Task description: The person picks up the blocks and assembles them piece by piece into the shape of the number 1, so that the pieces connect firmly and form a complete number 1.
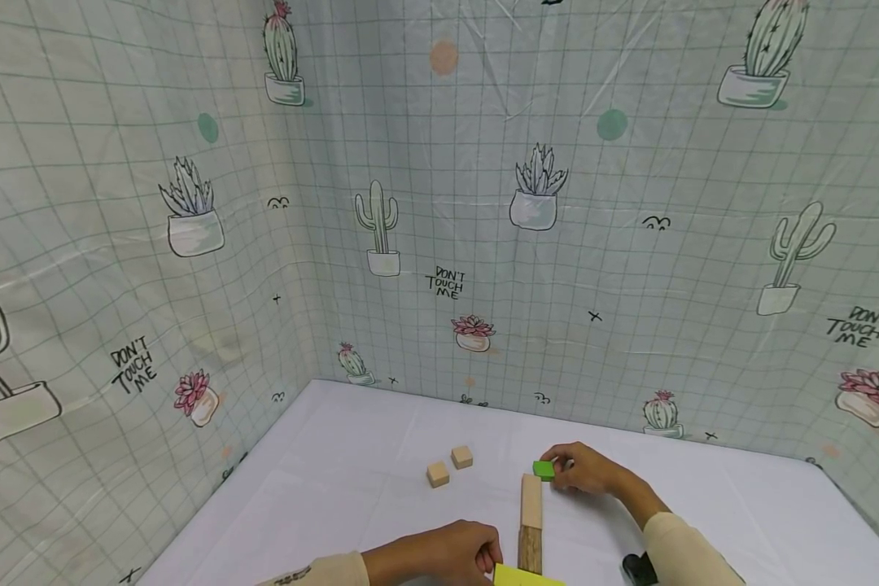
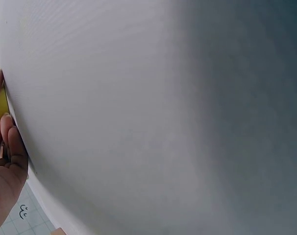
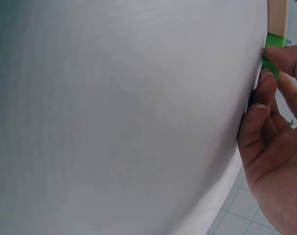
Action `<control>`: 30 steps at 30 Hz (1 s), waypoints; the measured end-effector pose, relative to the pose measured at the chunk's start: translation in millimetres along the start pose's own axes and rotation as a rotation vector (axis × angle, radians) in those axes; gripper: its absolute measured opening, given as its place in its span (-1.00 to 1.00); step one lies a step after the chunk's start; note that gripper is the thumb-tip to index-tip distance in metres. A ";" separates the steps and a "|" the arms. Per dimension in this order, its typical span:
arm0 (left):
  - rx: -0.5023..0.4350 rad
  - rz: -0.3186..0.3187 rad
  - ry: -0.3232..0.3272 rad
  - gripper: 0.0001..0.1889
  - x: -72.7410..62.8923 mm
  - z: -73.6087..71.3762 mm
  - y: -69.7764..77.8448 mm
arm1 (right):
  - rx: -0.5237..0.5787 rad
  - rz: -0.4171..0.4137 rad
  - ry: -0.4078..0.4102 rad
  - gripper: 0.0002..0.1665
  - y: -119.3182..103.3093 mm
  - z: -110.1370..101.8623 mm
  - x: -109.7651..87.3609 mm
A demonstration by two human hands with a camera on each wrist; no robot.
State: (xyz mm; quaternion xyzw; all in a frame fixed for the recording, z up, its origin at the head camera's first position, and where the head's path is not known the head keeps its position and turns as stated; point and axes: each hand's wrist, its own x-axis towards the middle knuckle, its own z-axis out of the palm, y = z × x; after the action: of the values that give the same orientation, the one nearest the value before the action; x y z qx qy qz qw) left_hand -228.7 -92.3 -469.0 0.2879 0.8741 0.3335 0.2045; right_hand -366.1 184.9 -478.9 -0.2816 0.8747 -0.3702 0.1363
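In the head view my right hand (image 1: 584, 468) pinches a small green block (image 1: 544, 470) between thumb and fingers, at the far end of a row of blocks. Just nearer lies a pale wooden block (image 1: 531, 500), followed by a browner wooden block (image 1: 531, 549) with visible grain. At the bottom edge, my left hand (image 1: 457, 549) grips the end of a yellow block (image 1: 523, 577), which is partly cut off by the frame. The left wrist view shows thumb and fingertips on the yellow block (image 2: 0, 105). Low over the white surface, the right fingers hold the green block (image 3: 275, 41).
Two small wooden cubes, one nearer (image 1: 438, 474) and one farther (image 1: 462, 456), sit left of the row. A black object (image 1: 639, 569) lies by the right sleeve. Behind the white table (image 1: 322, 488) hangs a cactus-print cloth (image 1: 410, 325).
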 end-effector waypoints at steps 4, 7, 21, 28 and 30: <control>0.001 -0.004 0.000 -0.79 0.0 -0.3 0.9 | -0.001 -0.002 -0.003 -0.60 -1.0 -0.6 -0.5; 0.008 -0.006 0.000 -0.79 0.2 -0.7 1.5 | 0.003 0.005 -0.002 -0.60 -1.8 -0.7 -0.8; 0.005 -0.030 -0.007 -0.79 -0.7 -1.4 5.6 | 0.012 0.009 -0.008 -0.59 0.4 -1.5 -0.5; -0.008 -0.044 -0.002 -0.78 -0.8 -0.4 5.4 | 0.016 -0.022 -0.021 -0.59 0.0 -2.7 -0.7; -0.008 -0.045 -0.003 -0.78 -0.6 -0.3 5.7 | 0.020 -0.025 -0.021 -0.59 0.2 -2.4 -1.1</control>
State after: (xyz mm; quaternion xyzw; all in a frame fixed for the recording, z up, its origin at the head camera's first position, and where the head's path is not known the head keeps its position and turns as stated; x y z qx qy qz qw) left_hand -226.3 -89.3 -464.7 0.2676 0.8787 0.3321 0.2144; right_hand -366.3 187.0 -477.4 -0.2949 0.8660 -0.3774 0.1438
